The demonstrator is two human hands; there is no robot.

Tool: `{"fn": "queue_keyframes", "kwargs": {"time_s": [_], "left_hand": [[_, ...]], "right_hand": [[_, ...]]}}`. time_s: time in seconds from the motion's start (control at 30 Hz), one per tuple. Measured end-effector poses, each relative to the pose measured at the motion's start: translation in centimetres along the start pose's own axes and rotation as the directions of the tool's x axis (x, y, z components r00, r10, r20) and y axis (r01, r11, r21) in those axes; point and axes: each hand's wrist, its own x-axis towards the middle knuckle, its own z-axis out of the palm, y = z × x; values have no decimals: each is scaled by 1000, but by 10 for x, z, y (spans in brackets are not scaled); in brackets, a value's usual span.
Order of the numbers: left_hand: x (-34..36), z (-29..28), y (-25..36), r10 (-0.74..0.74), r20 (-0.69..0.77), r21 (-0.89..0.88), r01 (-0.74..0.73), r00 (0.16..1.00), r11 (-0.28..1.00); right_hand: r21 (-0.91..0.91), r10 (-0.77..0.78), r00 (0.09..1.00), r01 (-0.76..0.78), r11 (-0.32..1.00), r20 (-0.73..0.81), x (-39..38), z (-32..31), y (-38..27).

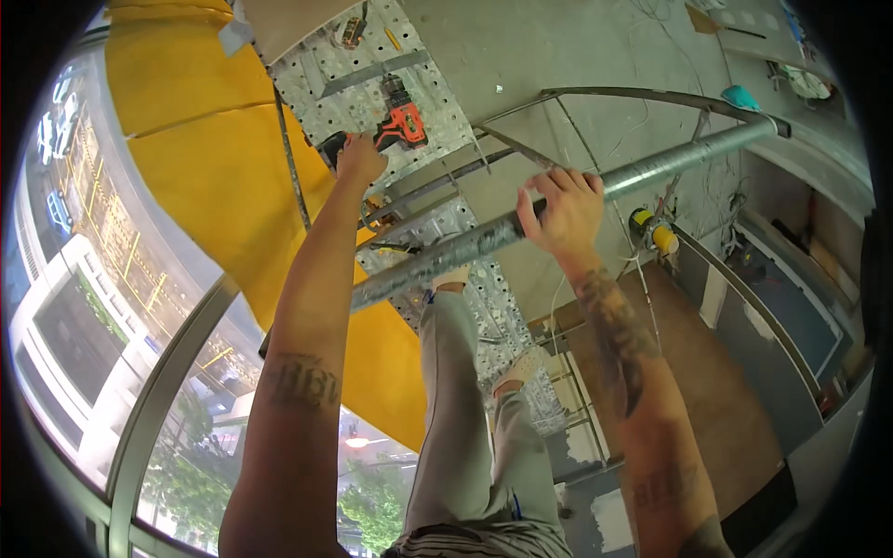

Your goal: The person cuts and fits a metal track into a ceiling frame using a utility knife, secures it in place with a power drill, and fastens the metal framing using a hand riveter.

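Observation:
My left hand (361, 160) reaches ahead to a red-and-black cordless drill (406, 125) that lies on a perforated metal plank (446, 116). Its fingers are closed round the drill's handle, with the black battery end showing to the left of them. Over a thick grey metal pipe (688, 160), my right hand (569, 212) has its fingers curled and its thumb on the near side. The pipe slants across in front of me, from the lower left to the upper right, and passes under my left forearm.
Below the pipe, my feet stand on a lower perforated plank (507, 307). Yellow sheeting (200, 158) hangs at the left, beside windows onto a street. A small tool (353, 33) lies farther along the upper plank. A yellow-and-black roll (655, 232) and a curved rail (744, 284) are at the right.

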Motion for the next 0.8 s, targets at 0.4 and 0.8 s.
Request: {"fn": "queue_keyframes", "kwargs": {"time_s": [0.4, 0.8], "left_hand": [[95, 87, -20, -7, -74, 24, 9, 997, 1000], [-237, -157, 2, 366, -478, -466, -584, 798, 665]], "right_hand": [[30, -14, 998, 13, 999, 61, -3, 7, -6], [309, 290, 938, -338, 889, 191, -57, -87, -22]]}}
